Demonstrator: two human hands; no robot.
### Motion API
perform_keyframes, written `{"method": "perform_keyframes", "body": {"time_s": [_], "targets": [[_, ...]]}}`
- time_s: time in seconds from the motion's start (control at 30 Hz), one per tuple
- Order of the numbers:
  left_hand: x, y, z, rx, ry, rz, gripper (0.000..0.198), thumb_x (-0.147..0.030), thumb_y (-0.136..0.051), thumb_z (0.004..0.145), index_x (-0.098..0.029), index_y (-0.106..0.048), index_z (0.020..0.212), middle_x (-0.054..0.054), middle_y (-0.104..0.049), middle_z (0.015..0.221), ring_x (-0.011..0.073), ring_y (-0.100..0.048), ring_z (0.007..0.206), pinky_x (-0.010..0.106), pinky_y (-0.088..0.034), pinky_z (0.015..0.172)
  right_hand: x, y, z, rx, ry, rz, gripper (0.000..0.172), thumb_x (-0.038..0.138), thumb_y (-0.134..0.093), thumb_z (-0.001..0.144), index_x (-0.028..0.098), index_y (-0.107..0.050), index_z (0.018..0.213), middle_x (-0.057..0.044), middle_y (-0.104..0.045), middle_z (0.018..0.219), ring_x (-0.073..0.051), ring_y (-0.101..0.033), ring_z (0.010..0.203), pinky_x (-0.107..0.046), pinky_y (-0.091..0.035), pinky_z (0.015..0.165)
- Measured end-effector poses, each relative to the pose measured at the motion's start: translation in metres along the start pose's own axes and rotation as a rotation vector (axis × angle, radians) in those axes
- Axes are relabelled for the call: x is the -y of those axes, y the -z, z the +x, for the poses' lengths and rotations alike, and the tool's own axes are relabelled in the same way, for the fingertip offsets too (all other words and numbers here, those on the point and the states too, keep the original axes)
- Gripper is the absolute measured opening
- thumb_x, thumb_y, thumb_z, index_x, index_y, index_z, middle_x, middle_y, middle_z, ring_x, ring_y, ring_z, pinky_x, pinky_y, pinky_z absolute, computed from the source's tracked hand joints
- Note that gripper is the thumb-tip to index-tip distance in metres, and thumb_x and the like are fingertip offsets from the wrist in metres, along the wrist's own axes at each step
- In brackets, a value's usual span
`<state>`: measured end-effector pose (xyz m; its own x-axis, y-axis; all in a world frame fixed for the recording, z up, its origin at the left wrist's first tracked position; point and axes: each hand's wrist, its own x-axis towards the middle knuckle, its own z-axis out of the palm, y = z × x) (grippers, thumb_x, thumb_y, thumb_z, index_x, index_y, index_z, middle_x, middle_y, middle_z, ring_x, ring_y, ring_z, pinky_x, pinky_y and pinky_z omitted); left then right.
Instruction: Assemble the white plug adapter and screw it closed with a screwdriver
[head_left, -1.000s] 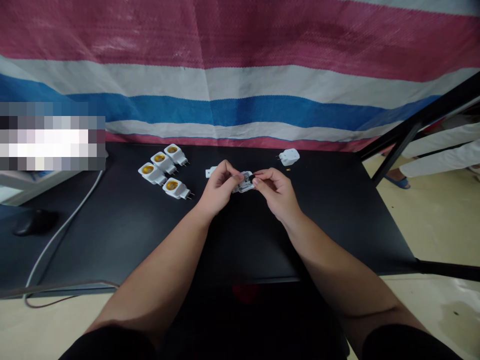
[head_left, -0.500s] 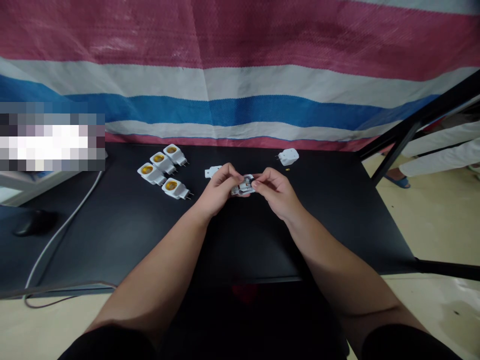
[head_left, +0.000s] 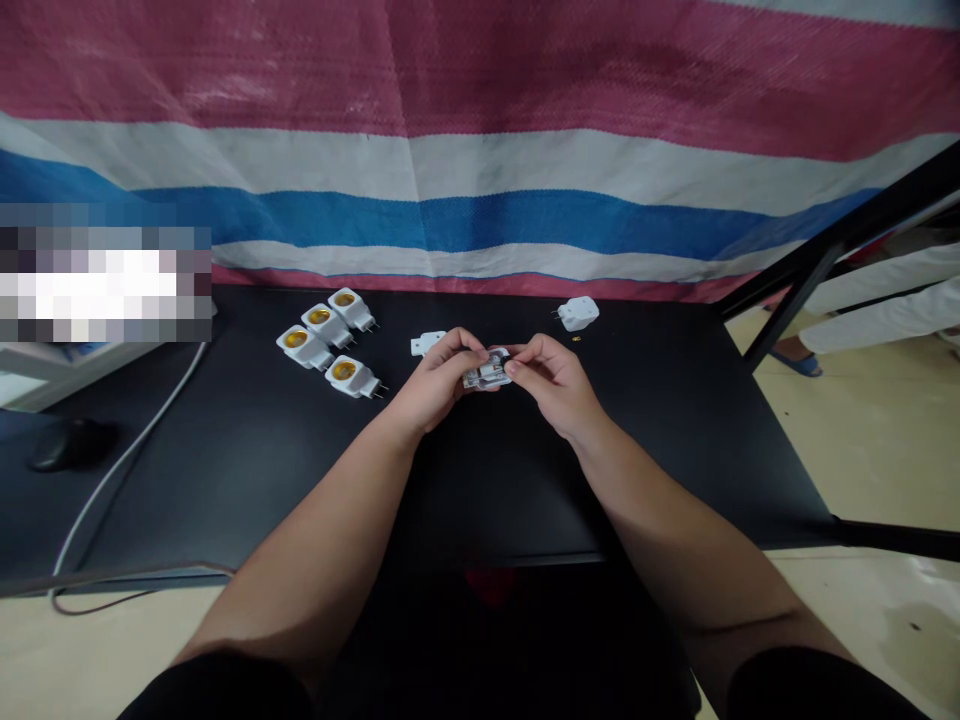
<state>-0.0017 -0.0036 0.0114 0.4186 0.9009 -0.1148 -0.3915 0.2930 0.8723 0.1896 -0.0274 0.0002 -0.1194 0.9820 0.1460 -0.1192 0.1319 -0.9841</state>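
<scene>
Both my hands meet over the middle of the black table. My left hand is closed around a small white plug housing whose open inside faces up. My right hand pinches at the same housing from the right, fingertips pressed on its near end. A flat white cover piece lies just left of my left hand. Several finished white plug adapters with yellow centres sit in a group further left.
A lone white plug part and a tiny brass piece lie behind my right hand. A grey cable and a black mouse lie at the left. A striped tarp hangs behind. A black frame bar crosses the right side.
My hands have drawn slightly closer together on the housing, and the right fingertips now press onto it. Nothing else has moved.
</scene>
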Motion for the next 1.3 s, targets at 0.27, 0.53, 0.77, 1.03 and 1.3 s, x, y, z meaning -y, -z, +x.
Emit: {"method": "perform_keyframes", "body": {"time_s": [0.27, 0.53, 0.77, 1.03, 1.3], "targets": [[0.002, 0.0, 0.0, 0.008, -0.003, 0.057, 0.025, -0.032, -0.081, 0.086, -0.02, -0.059, 0.09, 0.003, -0.072, 0.091, 0.0168, -0.071, 0.08, 0.033, -0.064, 0.075, 0.003, 0.0, -0.002, 0.004, 0.01, -0.018, 0.037, 0.052, -0.087, 0.085, 0.027, -0.06, 0.085, -0.005, -0.082, 0.11, -0.025, -0.079, 0.109, -0.049, -0.063, 0.105], [-0.007, 0.022, 0.003, -0.255, -0.502, 0.717, 0.011, -0.033, -0.064, 0.096, -0.023, -0.066, 0.1, 0.006, -0.067, 0.1, 0.0238, -0.063, 0.092, 0.041, -0.055, 0.089, 0.009, 0.009, 0.001, -0.041, 0.052, -0.042, 0.033, 0.042, -0.081, 0.09, 0.027, -0.052, 0.09, -0.005, -0.082, 0.112, -0.024, -0.08, 0.106, -0.046, -0.064, 0.101], [-0.001, 0.046, 0.01, -0.266, -0.53, 1.396, 0.043, -0.006, -0.06, 0.079, -0.02, -0.072, 0.119, 0.017, -0.07, 0.13, 0.039, -0.061, 0.128, 0.059, -0.044, 0.117, 0.011, 0.016, -0.002, 0.084, 0.098, -0.243, 0.022, 0.033, -0.071, 0.099, 0.029, -0.072, 0.121, -0.005, -0.081, 0.119, -0.023, -0.079, 0.108, -0.04, -0.065, 0.095], [0.008, 0.057, 0.013, -0.309, -0.498, 1.503, 0.039, -0.006, -0.06, 0.084, -0.023, -0.077, 0.115, 0.016, -0.075, 0.119, 0.0389, -0.067, 0.114, 0.06, -0.05, 0.107, 0.005, 0.011, -0.005, 0.229, 0.05, -0.425, 0.021, 0.027, -0.067, 0.102, 0.03, -0.078, 0.12, -0.004, -0.081, 0.116, -0.02, -0.079, 0.099, -0.039, -0.067, 0.09], [-0.011, 0.042, 0.007, -0.388, -0.403, 1.013, 0.027, -0.027, -0.076, 0.088, -0.019, -0.076, 0.114, 0.014, -0.076, 0.113, 0.028, -0.072, 0.095, 0.045, -0.058, 0.09, -0.006, 0.016, -0.006, 0.263, 0.016, -0.435, 0.044, 0.019, -0.08, 0.085, 0.029, -0.075, 0.127, -0.006, -0.078, 0.12, -0.02, -0.078, 0.099, -0.037, -0.069, 0.087]]}}
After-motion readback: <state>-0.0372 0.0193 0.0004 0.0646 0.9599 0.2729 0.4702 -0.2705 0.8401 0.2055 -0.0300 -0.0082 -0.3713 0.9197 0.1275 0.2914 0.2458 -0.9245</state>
